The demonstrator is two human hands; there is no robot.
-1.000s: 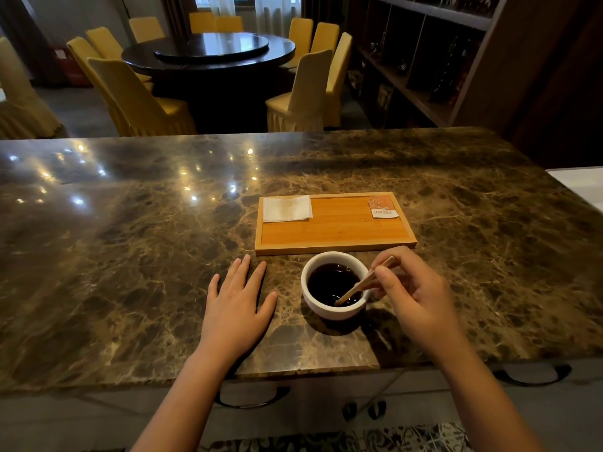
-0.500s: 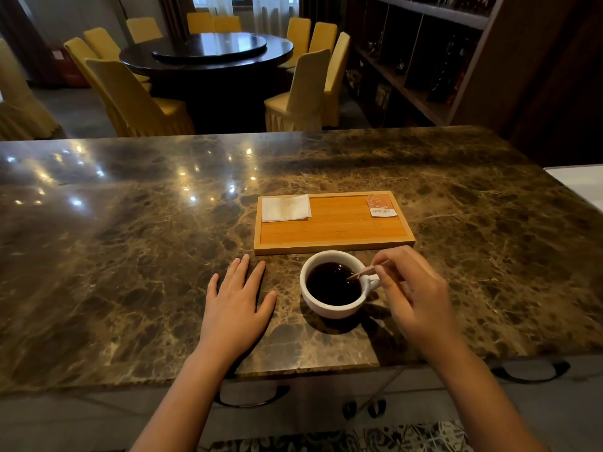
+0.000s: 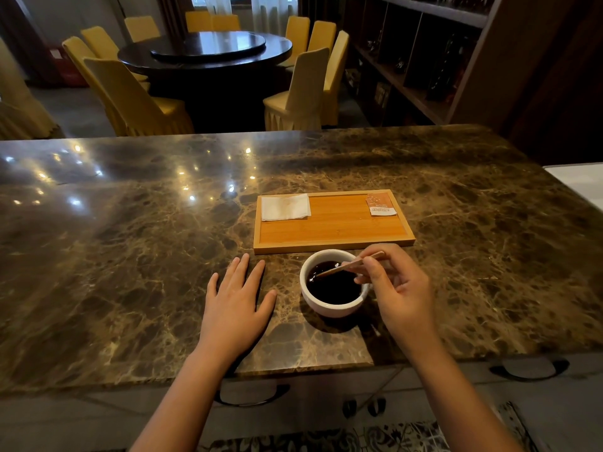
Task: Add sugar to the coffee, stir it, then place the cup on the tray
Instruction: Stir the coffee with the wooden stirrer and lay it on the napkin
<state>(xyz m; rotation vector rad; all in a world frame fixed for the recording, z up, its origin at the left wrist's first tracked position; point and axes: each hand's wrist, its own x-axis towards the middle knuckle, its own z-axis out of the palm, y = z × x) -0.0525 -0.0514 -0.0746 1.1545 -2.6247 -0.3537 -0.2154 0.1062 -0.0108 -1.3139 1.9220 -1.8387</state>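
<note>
Right hand [image 3: 399, 290] grip pinching thin wooden stirrer [image 3: 346, 267], tip in dark coffee (round white cup [image 3: 329, 306]); left hand [image 3: 236, 301] spread flat on glossy marble counter [image 3: 130, 256].

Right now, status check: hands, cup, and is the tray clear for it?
Right hand pinching stick, tip in coffee. Left hand flat on counter. Cup on counter, just short of tray. Napkin and packet in far corners; middle bare.
</note>
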